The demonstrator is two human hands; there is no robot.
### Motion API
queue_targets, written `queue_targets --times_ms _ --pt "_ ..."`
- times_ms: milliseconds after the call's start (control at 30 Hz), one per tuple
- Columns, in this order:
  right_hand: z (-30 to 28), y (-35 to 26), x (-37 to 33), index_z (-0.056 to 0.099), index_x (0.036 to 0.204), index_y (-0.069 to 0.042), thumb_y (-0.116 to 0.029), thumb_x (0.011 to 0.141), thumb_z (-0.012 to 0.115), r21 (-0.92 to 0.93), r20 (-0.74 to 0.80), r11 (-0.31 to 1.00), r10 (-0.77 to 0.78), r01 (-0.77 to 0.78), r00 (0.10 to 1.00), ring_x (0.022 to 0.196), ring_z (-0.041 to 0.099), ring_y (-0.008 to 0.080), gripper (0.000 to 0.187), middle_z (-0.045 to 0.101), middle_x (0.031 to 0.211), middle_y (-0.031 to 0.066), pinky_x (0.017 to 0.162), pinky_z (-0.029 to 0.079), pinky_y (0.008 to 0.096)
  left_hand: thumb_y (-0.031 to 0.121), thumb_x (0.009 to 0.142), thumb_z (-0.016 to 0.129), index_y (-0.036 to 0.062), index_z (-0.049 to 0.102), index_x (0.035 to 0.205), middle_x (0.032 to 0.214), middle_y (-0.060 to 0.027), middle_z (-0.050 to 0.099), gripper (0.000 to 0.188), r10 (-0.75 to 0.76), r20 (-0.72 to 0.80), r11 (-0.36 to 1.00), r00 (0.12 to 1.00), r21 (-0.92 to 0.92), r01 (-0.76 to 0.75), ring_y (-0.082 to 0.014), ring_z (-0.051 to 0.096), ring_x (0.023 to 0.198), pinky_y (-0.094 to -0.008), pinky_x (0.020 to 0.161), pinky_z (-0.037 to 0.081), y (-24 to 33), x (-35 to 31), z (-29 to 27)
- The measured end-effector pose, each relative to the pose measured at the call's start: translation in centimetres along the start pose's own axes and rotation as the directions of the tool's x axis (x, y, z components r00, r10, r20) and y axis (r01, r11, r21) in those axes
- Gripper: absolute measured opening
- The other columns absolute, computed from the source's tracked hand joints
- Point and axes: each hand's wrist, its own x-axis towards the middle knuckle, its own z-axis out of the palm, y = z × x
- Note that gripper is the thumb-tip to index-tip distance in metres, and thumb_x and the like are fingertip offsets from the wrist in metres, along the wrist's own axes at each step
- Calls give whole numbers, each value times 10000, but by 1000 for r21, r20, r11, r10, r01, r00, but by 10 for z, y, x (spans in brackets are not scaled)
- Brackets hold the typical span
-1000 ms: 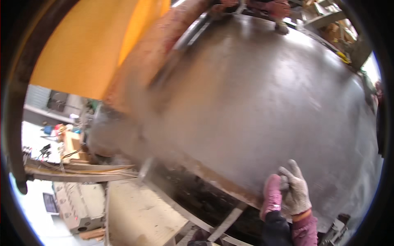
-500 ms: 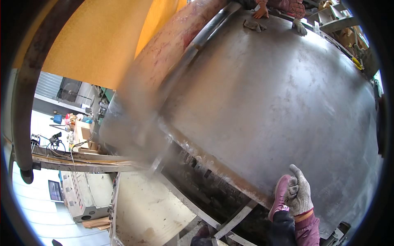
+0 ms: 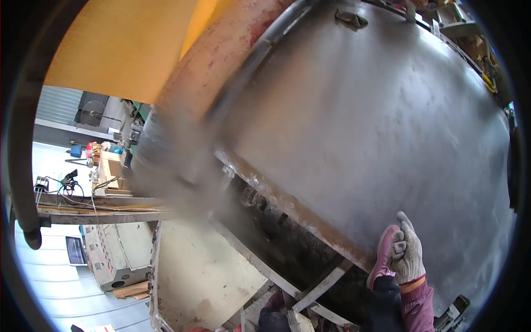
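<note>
My right hand [image 3: 407, 253] wears a knitted, dirt-speckled grey-white glove, with a purple sleeve and an orange cuff behind it. It lies at the near right edge of a broad grey metal sheet [image 3: 354, 138]. One digit points away from me while the other fingers curl inward; whatever they enclose, if anything, is hidden. Close along its left side is a pink shoe [image 3: 381, 255], with dark trousers below it. No left hand of mine shows. On the far end of the sheet lies a crumpled brown rag [image 3: 350, 20].
A long, red-stained roller [image 3: 215, 61] runs along the left side, with an orange panel [image 3: 121, 50] behind. Below the sheet's brown edge [image 3: 298, 213] lies a dark gap with metal bars [image 3: 323, 285]. A cream panel [image 3: 199, 276] and a control cabinet [image 3: 119, 254] stand lower left.
The view has shifted, so the rag and far edge sit higher. Another person's bare hand has left the picture, and their gloved hand is mostly cut off. My right hand keeps its curled pose.
</note>
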Motion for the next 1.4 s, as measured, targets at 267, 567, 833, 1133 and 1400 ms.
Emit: queue_targets --times_ms 267,567,833,1133,1400 --pt "11 -13 -14 478 731 -184 -207 952 484 -134 1 990 33 -32 999 399 355 21 222 435 571 -87 339 289 174 319 844 626 49 414 1356 1125 -194 574 617 -31 116 998 993 63 24 -355 533 1072 -443 898 434 -9 5 0" --pt "39 -8 -34 483 1186 -109 -175 947 530 -74 16 997 3 -1 1000 489 418 26 252 554 788 1 391 344 146 422 832 648 119 439 1363 1272 -193 516 647 -59 177 997 983 51 50 -341 500 1167 -461 980 388 -50 41 -13" --pt "26 10 -4 371 1325 -137 -39 912 499 -79 206 996 49 -34 977 527 410 66 444 541 845 54 439 358 187 368 852 623 80 416 1365 1193 -196 546 624 -88 144 995 986 -42 95 -353 513 1126 -455 940 412 -39 19 -5" --pt "36 -6 -4 595 1009 -101 -193 947 524 -89 -178 985 129 -146 976 362 294 17 132 409 572 -78 299 232 154 328 872 601 58 390 1374 1173 -202 550 608 -63 200 989 978 -122 89 -367 508 1125 -453 930 419 -12 19 -13" --pt "27 -61 21 546 1209 8 -50 826 595 -663 748 -592 -515 458 418 1097 567 227 391 564 1237 137 887 491 321 223 821 654 3 476 1283 1219 -221 525 541 -126 186 992 974 46 119 -393 469 1159 -453 957 402 -14 6 -18"
